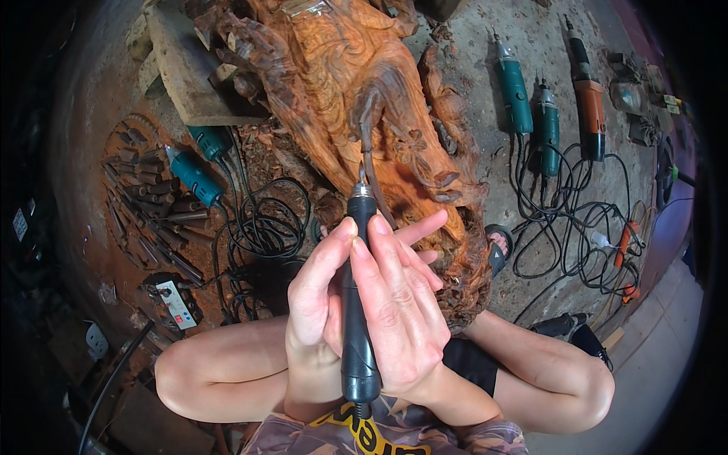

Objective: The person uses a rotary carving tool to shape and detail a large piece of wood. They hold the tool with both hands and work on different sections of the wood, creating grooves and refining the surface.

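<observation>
A black rotary carving handpiece [359,371] is held between my two hands, its metal collar and thin bit pointing away from me. My left hand [312,299] closes on its left side, the thumb near the front of the grip. From the right, my right hand [406,318] presses its fingertips on top of the black grip. Some outstretched fingers show behind the right hand. Past the bit lies a large orange-brown wood carving [322,83] with swirling grooves and darker raised parts. The bit tip overlaps a dark curved strand of it; whether they touch I cannot tell.
Teal power grinders [196,178] with coiled black cords lie at left, beside a pile of chisels [148,189] and a power strip [177,305]. At right are another teal grinder [514,91], an orange one [590,114] and tangled cords. A wooden block [201,83] stands at upper left.
</observation>
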Demonstrator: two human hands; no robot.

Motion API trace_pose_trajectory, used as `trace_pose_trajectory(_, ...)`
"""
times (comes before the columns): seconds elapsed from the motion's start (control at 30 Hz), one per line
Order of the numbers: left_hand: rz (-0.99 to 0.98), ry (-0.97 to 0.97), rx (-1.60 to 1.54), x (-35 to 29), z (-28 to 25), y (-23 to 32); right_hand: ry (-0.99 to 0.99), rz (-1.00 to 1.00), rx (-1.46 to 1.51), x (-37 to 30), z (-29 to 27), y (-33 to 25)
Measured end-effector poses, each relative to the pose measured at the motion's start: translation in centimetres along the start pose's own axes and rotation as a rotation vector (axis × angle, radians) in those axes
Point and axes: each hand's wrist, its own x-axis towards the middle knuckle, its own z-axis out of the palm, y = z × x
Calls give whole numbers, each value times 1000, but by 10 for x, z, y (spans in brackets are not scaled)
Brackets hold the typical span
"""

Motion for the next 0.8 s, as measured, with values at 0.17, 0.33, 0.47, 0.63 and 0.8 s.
trace_pose_trajectory(0.17, -23, 105, -42, -2, 10, 0, -28, 96, 20, 3, -4, -8)
trace_pose_trajectory(0.33, 93, -106, 4, 2, -6, -5, 51, -108, 0, -5, 3, 12)
trace_pose_trajectory(0.47, 133, -128, 10, 3, -5, -8, 9, -9, 21, -1, -2, 3)
trace_pose_trajectory(0.63, 24, -60, -50, 2, -12, -8, -26, 93, 77, 4, -8, -5)
trace_pose_trajectory(0.8, 0, -69, -79, 1, -15, -11, 32, 55, 92, 0, -4, -1)
